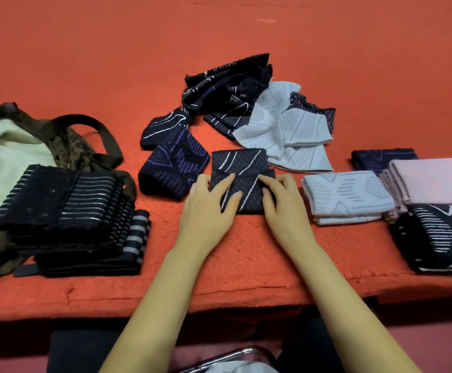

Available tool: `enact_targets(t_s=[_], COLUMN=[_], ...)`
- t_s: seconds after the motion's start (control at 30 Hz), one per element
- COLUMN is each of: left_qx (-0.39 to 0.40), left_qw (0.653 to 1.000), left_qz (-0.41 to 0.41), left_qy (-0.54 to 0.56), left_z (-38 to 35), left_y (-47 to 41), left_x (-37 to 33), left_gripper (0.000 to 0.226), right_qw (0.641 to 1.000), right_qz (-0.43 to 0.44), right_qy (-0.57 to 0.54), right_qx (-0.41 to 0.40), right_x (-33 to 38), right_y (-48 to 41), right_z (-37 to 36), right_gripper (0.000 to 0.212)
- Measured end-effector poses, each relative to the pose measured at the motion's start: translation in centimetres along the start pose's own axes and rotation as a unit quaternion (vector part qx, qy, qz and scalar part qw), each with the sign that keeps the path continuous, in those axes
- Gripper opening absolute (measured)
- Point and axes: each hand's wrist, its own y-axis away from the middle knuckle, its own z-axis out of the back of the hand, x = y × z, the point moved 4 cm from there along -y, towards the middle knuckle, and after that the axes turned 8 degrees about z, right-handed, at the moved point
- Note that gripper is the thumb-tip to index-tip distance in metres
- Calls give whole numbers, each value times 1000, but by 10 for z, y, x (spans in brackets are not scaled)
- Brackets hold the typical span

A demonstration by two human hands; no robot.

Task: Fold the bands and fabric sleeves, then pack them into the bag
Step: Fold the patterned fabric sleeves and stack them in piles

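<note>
Head view, left hand (206, 203) pressing, right hand (282, 203) pinching folded navy sleeve (239, 164)

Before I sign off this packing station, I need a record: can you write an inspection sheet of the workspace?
Surface: red fleecy cloth, bare at the far side.
Job's things: dark sleeve half folded at centre; unfolded heap behind it; folded stacks right; band stack left, by the bag.
Clutter: loose thread far on the cloth.
Hands: left hand and right hand on the sleeve's flap; pinching unclear.
Cables: nothing seen.
Surroundings: metal tube near the lap.
</note>
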Motion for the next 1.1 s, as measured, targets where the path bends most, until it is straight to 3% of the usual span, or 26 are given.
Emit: enact_targets(t_s=[0.17,0.37,0.53,0.63,0.8,0.93,1.1], left_qx=[-12,-87,-80,-84,-74,-92,-68], left_qw=[997,983,981,981,980,975,987], left_qz=[1,20,26,9,-13,-27,-36], left_qy=[-78,-159,-174,-177,-185,-199,-138], left_z=[-4,-3,-4,-3,-5,-7,-4], left_y=[1,1,1,2,4,4,4], left_x=[0,2,3,1,0,2,2], left_gripper=[68,66,68,63,55,50,45], right_qw=[1000,997,985,985,986,985,989], right_qz=[-8,-6,43,98,73,60,44], right_qy=[8,72,166,134,108,109,62], right_qx=[22,29,16,52,102,123,129], right_x=[4,6,7,8,5,6,9], right_y=[2,2,1,1,2,2,1], right_z=[-2,-3,-3,-9,-13,-13,-10], right_gripper=[46,51,44,48,64,61,55])
